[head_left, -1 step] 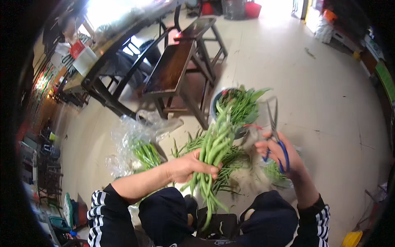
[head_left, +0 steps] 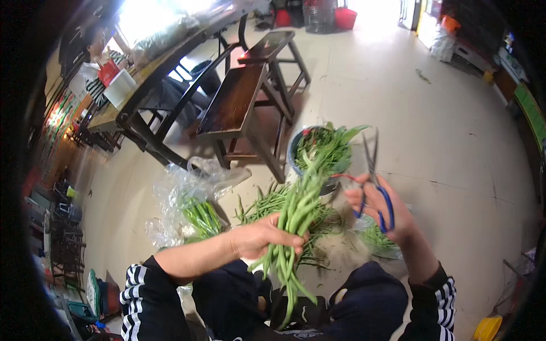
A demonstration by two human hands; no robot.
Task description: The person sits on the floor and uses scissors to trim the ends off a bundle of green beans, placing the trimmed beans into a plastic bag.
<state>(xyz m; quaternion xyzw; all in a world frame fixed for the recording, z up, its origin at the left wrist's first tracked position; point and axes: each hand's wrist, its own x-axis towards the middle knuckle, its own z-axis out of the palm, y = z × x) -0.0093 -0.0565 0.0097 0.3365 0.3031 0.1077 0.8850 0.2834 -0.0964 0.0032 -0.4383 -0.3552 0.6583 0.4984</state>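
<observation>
Okay, mid-frame my left hand [head_left: 264, 237] gripped green beans [head_left: 300, 206], long axis running near-vertically up the frame; my right hand [head_left: 400, 213], apart rightward, gripped scissors [head_left: 372, 169], blades parted.

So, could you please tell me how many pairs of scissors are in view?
1: the blue-handled scissors in the right hand, right of the green beans gripped in the left hand. Others might be hidden.
</observation>
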